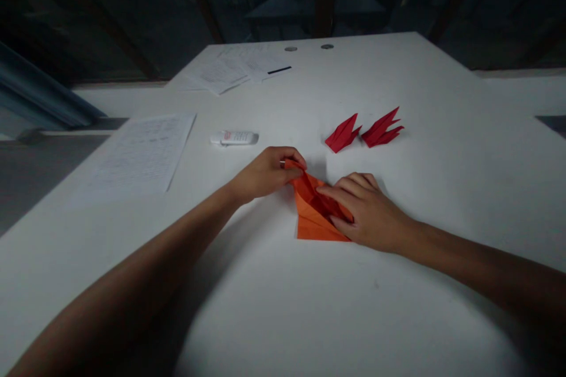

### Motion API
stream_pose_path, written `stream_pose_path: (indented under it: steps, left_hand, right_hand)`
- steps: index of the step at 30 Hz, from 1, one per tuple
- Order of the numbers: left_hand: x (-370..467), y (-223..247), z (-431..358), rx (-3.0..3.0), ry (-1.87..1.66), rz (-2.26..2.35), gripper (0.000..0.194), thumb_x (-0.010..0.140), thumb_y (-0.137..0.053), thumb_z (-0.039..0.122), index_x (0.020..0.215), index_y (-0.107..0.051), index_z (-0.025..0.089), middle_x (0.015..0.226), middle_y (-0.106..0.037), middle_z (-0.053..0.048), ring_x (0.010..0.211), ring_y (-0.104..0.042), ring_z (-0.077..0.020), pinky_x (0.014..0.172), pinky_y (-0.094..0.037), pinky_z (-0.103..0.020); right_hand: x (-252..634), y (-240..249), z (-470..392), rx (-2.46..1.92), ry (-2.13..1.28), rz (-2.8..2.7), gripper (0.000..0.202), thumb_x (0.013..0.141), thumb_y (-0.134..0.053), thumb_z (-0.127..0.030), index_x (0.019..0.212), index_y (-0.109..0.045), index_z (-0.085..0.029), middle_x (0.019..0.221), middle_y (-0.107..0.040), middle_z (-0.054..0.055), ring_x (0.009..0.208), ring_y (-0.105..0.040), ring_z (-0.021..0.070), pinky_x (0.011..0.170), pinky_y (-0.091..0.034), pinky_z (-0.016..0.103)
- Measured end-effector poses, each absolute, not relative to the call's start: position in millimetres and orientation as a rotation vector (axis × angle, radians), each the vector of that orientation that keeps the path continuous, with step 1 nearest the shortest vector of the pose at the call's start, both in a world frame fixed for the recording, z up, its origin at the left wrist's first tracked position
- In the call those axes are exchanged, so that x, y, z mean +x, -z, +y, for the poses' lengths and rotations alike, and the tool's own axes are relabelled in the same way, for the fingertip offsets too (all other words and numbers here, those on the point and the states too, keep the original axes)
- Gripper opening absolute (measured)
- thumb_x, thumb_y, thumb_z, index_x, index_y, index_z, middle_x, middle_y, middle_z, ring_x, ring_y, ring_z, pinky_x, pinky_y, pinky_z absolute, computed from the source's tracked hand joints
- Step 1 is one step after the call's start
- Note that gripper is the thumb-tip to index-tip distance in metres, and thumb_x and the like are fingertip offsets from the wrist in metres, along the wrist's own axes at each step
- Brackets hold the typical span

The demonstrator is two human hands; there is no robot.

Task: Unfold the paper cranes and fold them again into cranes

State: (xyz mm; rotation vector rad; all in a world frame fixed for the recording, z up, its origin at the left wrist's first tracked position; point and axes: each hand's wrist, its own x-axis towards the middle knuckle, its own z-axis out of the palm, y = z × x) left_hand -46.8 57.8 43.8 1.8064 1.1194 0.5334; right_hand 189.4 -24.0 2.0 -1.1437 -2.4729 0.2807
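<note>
A partly folded sheet of orange origami paper (312, 224) lies on the white table between my hands, its creased middle raised and one flap standing up. My left hand (269, 172) pinches its far left corner between thumb and fingers. On the right side, my right hand (369, 212) grips the paper's edge, with the thumb and index finger reaching into the fold. Part of the sheet's right side is hidden under that hand. Just beyond the paper lie two red folded paper pieces, a smaller one (342, 134) and a more pointed one (382, 128).
A white tube-shaped item (234, 138) with printing lies left of the paper. Written sheets (137, 150) rest at the left, and more papers (221, 73) with a dark pen (279, 70) lie farther back. Two round discs (290, 49) sit near the table's far edge.
</note>
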Motion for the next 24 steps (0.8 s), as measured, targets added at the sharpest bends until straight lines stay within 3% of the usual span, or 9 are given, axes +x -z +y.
stream_pose_path:
  steps: [8, 16, 20, 24]
  left_hand:
    - [-47, -41, 60, 1.686, -0.527, 1.124, 0.023, 0.084, -0.068, 0.036, 0.092, -0.069, 0.015, 0.072, -0.062, 0.0, 0.061, -0.052, -0.0107, 0.054, -0.037, -0.022]
    - [-51, -29, 62, 1.852, -0.533, 1.132, 0.016, 0.084, -0.065, 0.024, 0.098, -0.067, 0.016, 0.067, -0.059, 0.002, 0.059, -0.05, -0.0106, 0.054, -0.035, -0.023]
    - [-48, -31, 60, 1.943, -0.493, 1.126, 0.016, 0.087, -0.061, 0.024, 0.099, -0.068, 0.017, 0.061, -0.055, 0.004, 0.055, -0.046, -0.0101, 0.052, -0.032, -0.023]
    - [-51, -37, 62, 2.013, -0.44, 1.047, 0.02, 0.092, -0.058, 0.029, 0.102, -0.07, 0.017, 0.069, -0.061, 0.002, 0.062, -0.052, -0.0115, 0.059, -0.038, -0.023]
  right_hand:
    - [190, -3, -25, -1.135, -0.26, -2.501, 0.034, 0.098, -0.059, -0.036, 0.128, -0.068, -0.022, 0.108, -0.067, 0.01, 0.107, -0.054, 0.0288, 0.097, -0.038, 0.048]
    - [193, -10, -27, -0.985, -0.315, -2.347, 0.025, 0.103, -0.05, -0.03, 0.105, -0.072, -0.019, 0.108, -0.068, 0.009, 0.102, -0.057, 0.0261, 0.095, -0.041, 0.047]
    - [193, -8, -30, -0.742, -0.247, -2.329, 0.026, 0.097, -0.062, -0.032, 0.115, -0.067, -0.016, 0.105, -0.071, 0.01, 0.098, -0.061, 0.0257, 0.094, -0.045, 0.046]
    - [191, -1, -31, -0.658, -0.221, -2.486, 0.033, 0.096, -0.055, -0.013, 0.127, -0.065, -0.019, 0.098, -0.071, 0.006, 0.09, -0.06, 0.0221, 0.089, -0.048, 0.042]
